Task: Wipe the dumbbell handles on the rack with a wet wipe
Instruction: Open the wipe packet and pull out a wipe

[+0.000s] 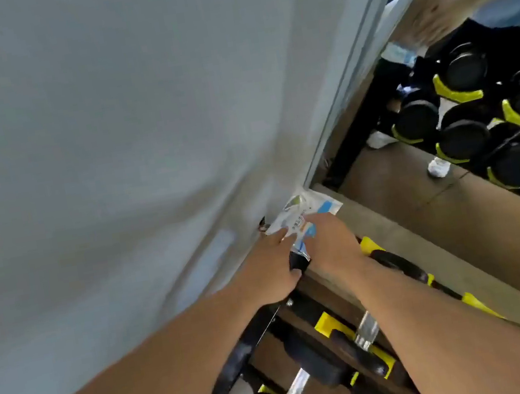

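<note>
Both hands at wet wipe pack [305,211], which lies on rack [240,360] top corner by wall and mirror. Left hand [271,265] holds pack down, fingers partly curled on it; right hand [330,240] seems pinching its front, exact grip unclear from blur. No wipe out yet. Dumbbell handles [294,392] below look untouched; judgement: wiping all remains.

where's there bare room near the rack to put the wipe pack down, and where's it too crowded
The bare ledge along the foot of the mirror, right of the wipe pack, looks free. It is crowded at the wall corner, where the left hand and right hand both hold the pack, and below on the rack, filled with dumbbells.
</note>
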A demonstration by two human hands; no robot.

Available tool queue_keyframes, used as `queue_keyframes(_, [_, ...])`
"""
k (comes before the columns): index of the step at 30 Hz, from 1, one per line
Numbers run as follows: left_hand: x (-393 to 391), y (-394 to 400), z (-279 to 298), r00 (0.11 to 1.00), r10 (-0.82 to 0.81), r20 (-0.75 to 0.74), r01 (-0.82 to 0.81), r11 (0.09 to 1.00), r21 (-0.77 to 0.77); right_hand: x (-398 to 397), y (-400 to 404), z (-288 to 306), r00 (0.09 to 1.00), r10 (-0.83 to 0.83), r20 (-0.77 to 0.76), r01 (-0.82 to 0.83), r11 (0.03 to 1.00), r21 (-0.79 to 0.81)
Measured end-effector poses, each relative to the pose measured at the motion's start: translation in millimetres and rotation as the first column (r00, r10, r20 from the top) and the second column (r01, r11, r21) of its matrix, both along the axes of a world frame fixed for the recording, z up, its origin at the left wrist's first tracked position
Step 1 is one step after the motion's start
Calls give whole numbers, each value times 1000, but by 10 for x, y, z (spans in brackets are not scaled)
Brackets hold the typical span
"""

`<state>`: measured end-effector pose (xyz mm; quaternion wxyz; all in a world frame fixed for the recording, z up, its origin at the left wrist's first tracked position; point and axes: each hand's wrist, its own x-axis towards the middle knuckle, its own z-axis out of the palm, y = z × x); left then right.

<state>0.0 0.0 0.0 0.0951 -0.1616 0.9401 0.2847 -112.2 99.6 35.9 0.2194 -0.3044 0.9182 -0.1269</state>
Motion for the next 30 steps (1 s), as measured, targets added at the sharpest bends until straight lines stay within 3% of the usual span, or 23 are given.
queue_keyframes(4, [-284,-9,-332,993,-69,98,81,989,-123,-311,-126,-213,994,29,-107,-23,998,55])
queue_keyframes(8, [-223,46,-627,981,-115,159,146,968,-203,-486,-195,-549,983,-24,-182,21,1000,-18])
queue_keyframes(11, [-48,184,-619,986,-65,152,96,974,-204,-519,-226,-621,980,-68,-185,72,997,16])
queue_keyframes(14, [76,256,-586,999,24,41,-17,987,-162,-389,-242,-558,975,3,-224,9,999,53])
queue_keyframes(17, [5,160,-572,991,118,-67,-126,984,-129,-226,-238,-541,993,17,-113,-11,999,50])
queue_keyframes(21, [-155,-6,-610,996,82,-38,-88,980,-181,-82,-58,-583,994,87,64,-80,992,-103])
queue_keyframes(25, [-166,22,-718,993,115,-14,-116,981,-154,43,332,-708,972,227,-62,-235,948,-215])
queue_keyframes(30, [-190,164,-805,988,142,62,-130,978,-164,37,302,-742,995,74,69,-67,992,-105])
